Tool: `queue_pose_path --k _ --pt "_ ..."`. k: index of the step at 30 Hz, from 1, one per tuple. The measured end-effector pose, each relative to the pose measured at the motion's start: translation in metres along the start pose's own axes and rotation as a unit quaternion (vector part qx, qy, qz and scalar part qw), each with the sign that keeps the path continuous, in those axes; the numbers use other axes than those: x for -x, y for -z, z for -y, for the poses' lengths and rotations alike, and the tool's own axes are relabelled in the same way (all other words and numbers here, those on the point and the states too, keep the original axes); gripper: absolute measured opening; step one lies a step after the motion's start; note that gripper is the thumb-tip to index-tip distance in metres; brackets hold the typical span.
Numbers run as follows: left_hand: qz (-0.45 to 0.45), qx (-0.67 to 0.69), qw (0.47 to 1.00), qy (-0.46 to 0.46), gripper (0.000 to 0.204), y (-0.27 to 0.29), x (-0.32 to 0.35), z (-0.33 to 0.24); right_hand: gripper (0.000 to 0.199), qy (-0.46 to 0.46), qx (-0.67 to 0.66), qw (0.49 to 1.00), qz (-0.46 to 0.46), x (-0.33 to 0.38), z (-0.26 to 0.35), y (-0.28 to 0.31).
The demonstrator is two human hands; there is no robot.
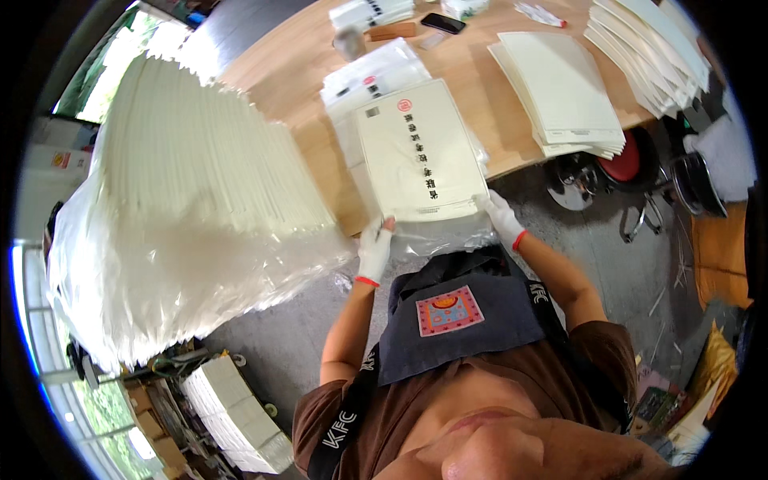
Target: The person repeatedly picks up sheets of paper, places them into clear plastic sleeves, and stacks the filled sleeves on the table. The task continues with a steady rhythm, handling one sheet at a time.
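A cream paper envelope [420, 152] with a red round mark and a column of black characters lies at the near table edge, in front of me. My left hand [374, 250], in a white glove with a red cuff, grips its near left corner, the thumb on top. At the near right corner my right hand [502, 218], gloved the same way, is closed on the edge. Clear plastic [444, 238] hangs below the envelope between both hands. Under its far end lie more plastic-wrapped printed envelopes [376, 72]. How many sheets my fingers hold is hidden.
A tall plastic-wrapped pile of cream envelopes [200, 160] stands close on the left. Further right on the wooden table [280, 88] are a cream stack [564, 92] and a fanned stack [648, 56]. A black phone [443, 23] lies at the back. Stools [624, 156] stand beyond the right edge.
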State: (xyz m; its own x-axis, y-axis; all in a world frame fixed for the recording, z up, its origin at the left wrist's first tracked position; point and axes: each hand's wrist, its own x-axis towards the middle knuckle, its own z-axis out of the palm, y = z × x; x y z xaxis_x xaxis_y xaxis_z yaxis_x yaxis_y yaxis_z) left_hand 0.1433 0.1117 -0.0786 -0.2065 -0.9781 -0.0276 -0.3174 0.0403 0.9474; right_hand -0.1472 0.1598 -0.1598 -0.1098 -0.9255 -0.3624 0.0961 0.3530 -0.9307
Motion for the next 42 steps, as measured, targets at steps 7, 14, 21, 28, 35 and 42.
queue_pose_path --k 7,14,21,28,35,42 --pt "0.005 -0.303 0.919 -0.254 0.019 0.054 0.012 -0.264 0.047 -0.05 -0.387 0.905 0.169 -0.005 0.087 -0.088" --pt "-0.505 -0.236 0.752 -0.352 0.013 0.189 0.074 -0.371 0.038 0.547 0.147 0.815 0.118 0.007 0.345 -0.157" --pt "-0.521 -0.513 0.682 -0.012 0.04 0.395 0.102 -0.383 0.039 0.447 0.088 0.793 0.404 0.008 0.498 -0.3" --pt "-0.609 -0.624 0.389 -0.297 0.053 0.229 0.107 -0.236 0.037 0.26 0.073 0.871 0.41 0.049 0.44 -0.2" --pt "-0.07 -0.293 0.921 -0.245 0.019 -0.003 -0.032 -0.076 0.038 0.179 0.102 0.93 0.304 0.022 0.27 -0.086" --pt "0.145 -0.417 0.894 -0.081 0.015 -0.042 -0.128 0.031 0.034 -0.012 -0.017 0.983 0.184 0.024 0.121 -0.02"
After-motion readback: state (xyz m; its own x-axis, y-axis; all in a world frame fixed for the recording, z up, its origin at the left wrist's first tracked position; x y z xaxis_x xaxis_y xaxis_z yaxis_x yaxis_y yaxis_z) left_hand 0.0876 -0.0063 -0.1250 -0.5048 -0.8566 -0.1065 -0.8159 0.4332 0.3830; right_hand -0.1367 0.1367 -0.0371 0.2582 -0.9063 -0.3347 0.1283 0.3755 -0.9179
